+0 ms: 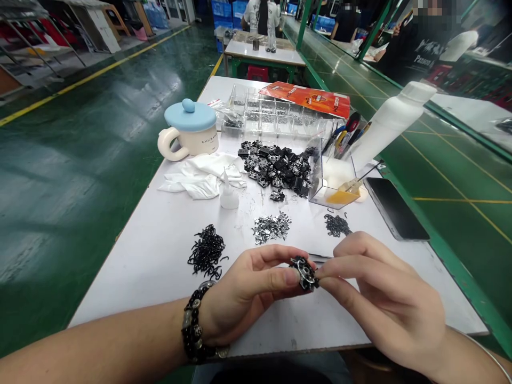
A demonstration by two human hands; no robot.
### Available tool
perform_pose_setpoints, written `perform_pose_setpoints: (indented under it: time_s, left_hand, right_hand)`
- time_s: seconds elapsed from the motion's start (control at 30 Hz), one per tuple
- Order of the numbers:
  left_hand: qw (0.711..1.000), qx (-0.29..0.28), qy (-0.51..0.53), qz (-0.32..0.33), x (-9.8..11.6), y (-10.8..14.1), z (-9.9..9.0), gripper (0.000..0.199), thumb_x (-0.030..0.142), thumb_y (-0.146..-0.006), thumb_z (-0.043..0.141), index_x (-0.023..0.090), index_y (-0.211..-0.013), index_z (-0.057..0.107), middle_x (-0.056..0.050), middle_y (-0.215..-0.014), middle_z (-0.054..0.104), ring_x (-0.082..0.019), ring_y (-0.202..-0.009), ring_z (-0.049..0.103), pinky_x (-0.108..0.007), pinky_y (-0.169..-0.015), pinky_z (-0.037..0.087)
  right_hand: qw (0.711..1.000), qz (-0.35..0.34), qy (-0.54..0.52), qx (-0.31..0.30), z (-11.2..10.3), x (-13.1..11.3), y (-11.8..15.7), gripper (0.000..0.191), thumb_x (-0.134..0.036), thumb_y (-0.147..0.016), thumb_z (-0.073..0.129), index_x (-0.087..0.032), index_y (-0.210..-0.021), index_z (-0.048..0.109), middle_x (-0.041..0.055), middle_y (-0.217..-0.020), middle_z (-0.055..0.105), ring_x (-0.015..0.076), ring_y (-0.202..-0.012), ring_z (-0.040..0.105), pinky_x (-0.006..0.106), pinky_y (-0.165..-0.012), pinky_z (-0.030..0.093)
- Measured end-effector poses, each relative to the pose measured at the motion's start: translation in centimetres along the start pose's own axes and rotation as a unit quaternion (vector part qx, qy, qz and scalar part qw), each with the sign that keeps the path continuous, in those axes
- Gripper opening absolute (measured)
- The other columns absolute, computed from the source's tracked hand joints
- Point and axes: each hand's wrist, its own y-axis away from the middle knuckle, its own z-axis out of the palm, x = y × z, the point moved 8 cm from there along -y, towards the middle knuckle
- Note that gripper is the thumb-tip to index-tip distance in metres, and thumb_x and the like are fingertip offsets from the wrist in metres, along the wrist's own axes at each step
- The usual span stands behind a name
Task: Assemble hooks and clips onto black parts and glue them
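Over the near bench [152,266], the left hand [256,280] pinches one part [305,273], long axis unclear; the right hand [392,298] meets its right side, thumb and fingertip closed, on what cannot be told. Farther off, left to right, lie one black pile [207,250], one silver pile [272,228], one heap [278,166], one dark pile [337,224].

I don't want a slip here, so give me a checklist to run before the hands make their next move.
1. Part gripped by left hand: ok.
2. Right hand fingertips at the part's edge: ok.
3. Small piece pinched in those fingertips: cannot tell, too small and hidden.
4. Silver pile apart from left black pile: ok.
5. Left black pile free of strays: not ok, bits lie loose at its edge.
6. Lid on mug: ok.
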Motion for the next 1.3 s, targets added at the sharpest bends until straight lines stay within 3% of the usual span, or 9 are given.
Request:
perform_pose_setpoints:
  time_s: [0.23, 0.47, 0.8, 1.07, 1.3]
  left_hand:
    - [1.0, 0.005, 0.017, -0.003, -0.1, 0.0, -0.1, 0.022, 0.013, -0.074, 0.069, 0.01, -0.095, 0.067, -0.004, -0.087, 0.068, -0.012, -0.083, 0.062, -0.024, -0.085, 0.048]
    - [1.0, 0.001, 0.013, 0.001, 0.0, 0.1, 0.1, 0.019, 0.013, -0.075, 0.068, 0.01, -0.094, 0.067, -0.005, -0.085, 0.068, -0.011, -0.079, 0.062, -0.022, -0.079, 0.048]
    - [1.0, 0.009, 0.015, -0.009, -0.1, 0.0, 0.1, 0.021, 0.015, -0.073, 0.07, 0.01, -0.093, 0.067, -0.006, -0.083, 0.068, -0.012, -0.078, 0.062, -0.022, -0.078, 0.048]
    - [1.0, -0.002, 0.019, -0.006, 0.0, 0.0, 0.2, 0.019, 0.013, -0.074, 0.069, 0.009, -0.093, 0.067, -0.006, -0.08, 0.067, -0.011, -0.075, 0.061, -0.02, -0.074, 0.048]
    - [0.999, -0.002, 0.046, -0.01, -0.2, 0.1, 0.2, 0.017, 0.013, -0.077, 0.065, 0.007, -0.092, 0.066, -0.008, -0.088, 0.066, -0.014, -0.085, 0.061, -0.026, -0.085, 0.047]
  right_hand:
    - [0.999, 0.026, -0.037, -0.006, 0.2, 0.4, 0.1, 0.015, -0.007, -0.087, 0.05, -0.018, -0.092, 0.058, 0.0025, -0.077, 0.048, 0.0116, -0.069, 0.049, 0.026, -0.056, 0.042]
    - [1.0, -0.004, -0.005, -0.002, 0.0, -0.1, 0.3, 0.017, -0.004, -0.085, 0.051, -0.015, -0.094, 0.06, 0.0024, -0.078, 0.047, 0.0101, -0.068, 0.049, 0.024, -0.055, 0.043]
    - [0.998, -0.018, 0.027, 0.052, -0.8, -0.3, 0.5, 0.02, -0.005, -0.083, 0.053, -0.015, -0.098, 0.062, 0.0031, -0.074, 0.047, 0.0113, -0.067, 0.05, 0.023, -0.053, 0.044]
    - [0.999, -0.025, 0.013, 0.035, -0.3, -0.4, 0.5, 0.022, -0.004, -0.082, 0.054, -0.017, -0.097, 0.061, 0.0025, -0.075, 0.046, 0.0111, -0.065, 0.05, 0.024, -0.05, 0.044]
    - [0.996, -0.077, 0.035, 0.037, -0.2, -1.0, 0.3, 0.028, 0.003, -0.079, 0.049, -0.014, -0.096, 0.063, 0.0029, -0.074, 0.043, 0.0112, -0.067, 0.048, 0.023, -0.051, 0.044]
